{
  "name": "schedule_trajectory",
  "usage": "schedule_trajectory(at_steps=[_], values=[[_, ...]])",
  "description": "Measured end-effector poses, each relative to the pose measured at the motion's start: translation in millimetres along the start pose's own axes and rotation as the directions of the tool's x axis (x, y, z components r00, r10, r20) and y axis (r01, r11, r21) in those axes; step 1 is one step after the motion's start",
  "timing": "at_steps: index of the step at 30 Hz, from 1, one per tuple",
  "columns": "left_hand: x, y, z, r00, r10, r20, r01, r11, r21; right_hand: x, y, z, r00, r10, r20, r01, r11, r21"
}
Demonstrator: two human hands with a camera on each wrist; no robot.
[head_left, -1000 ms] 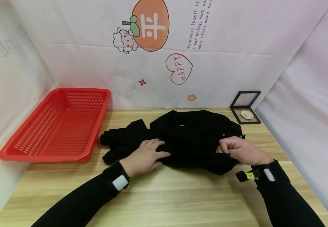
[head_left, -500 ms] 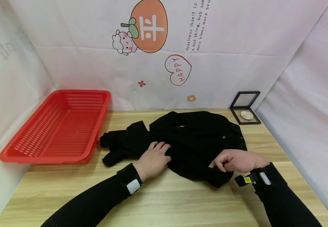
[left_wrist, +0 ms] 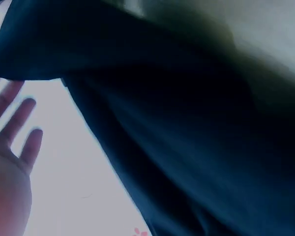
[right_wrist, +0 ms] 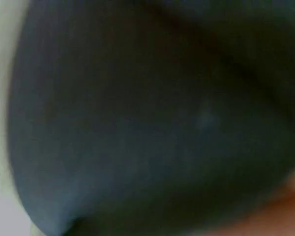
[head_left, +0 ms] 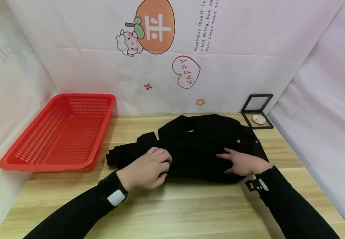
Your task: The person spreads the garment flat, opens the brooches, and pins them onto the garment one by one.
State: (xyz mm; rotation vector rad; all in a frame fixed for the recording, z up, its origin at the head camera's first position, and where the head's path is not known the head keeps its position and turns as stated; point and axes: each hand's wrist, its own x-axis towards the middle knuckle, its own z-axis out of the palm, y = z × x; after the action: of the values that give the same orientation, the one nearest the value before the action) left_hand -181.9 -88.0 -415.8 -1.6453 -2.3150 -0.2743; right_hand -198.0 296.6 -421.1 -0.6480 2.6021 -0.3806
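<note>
A black button-up shirt (head_left: 202,132) lies bunched across the middle of the table, with small buttons showing near its right end. My left hand (head_left: 146,167) is at its near left part, fingers curled and thumb opposite, pinching the cloth. In the left wrist view, dark cloth (left_wrist: 162,113) covers some fingertips, while other fingers of the left hand (left_wrist: 7,147) show beside it. On the right part of the shirt rests my right hand (head_left: 241,162), fingers spread. Blurred dark cloth (right_wrist: 147,118) fills most of the right wrist view.
A red plastic basket (head_left: 96,146) stands at the left, its side close to the shirt's left end. At the back right sits a small black hinged frame (head_left: 257,111) holding a round pale disc (head_left: 259,119). White printed sheets (head_left: 235,76) enclose the wooden table (head_left: 190,212).
My left hand has moved left along the shirt and curled its fingers. My right hand has let go of the near edge and spread its fingers on the cloth. The shirt's left end has shifted.
</note>
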Motion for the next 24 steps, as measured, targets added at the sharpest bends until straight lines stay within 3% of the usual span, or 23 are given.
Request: schedule_trajectory(at_steps=[3,5,9,13,16,19,21,24], values=[[-7.4,9.3,-5.9,0.996,0.088,0.013,-0.087,0.993,-0.084,2.4,-3.2,-0.1,1.000,0.029,0.008,-0.029,0.999,-0.025],[-11.9,19.2,-7.9,0.992,0.109,0.070,-0.096,0.980,-0.174,3.9,-5.2,0.1,0.999,0.050,0.010,-0.050,0.998,-0.035],[-20.2,38.2,-10.4,0.976,0.075,0.203,-0.010,0.952,-0.304,6.6,-9.2,0.1,0.995,0.100,0.015,-0.100,0.994,-0.033],[-28.0,48.5,-14.2,0.954,0.024,0.298,0.072,0.949,-0.306,10.3,-11.3,0.2,0.987,0.158,0.016,-0.158,0.987,-0.024],[-34.4,54.5,-18.9,0.931,-0.052,0.361,0.161,0.946,-0.280,14.4,-10.9,0.0,0.980,0.198,0.021,-0.198,0.980,-0.021],[-42.3,60.6,-24.7,0.883,-0.166,0.439,0.285,0.932,-0.222,18.4,-9.4,-1.3,0.972,0.234,0.033,-0.234,0.972,-0.009],[-48.0,64.1,-29.1,0.833,-0.236,0.501,0.369,0.911,-0.184,20.6,-8.7,-2.2,0.965,0.257,0.044,-0.257,0.966,0.006],[-56.9,66.6,-35.5,0.741,-0.300,0.601,0.478,0.864,-0.157,22.8,-7.6,-3.2,0.958,0.282,0.053,-0.284,0.958,0.029]])
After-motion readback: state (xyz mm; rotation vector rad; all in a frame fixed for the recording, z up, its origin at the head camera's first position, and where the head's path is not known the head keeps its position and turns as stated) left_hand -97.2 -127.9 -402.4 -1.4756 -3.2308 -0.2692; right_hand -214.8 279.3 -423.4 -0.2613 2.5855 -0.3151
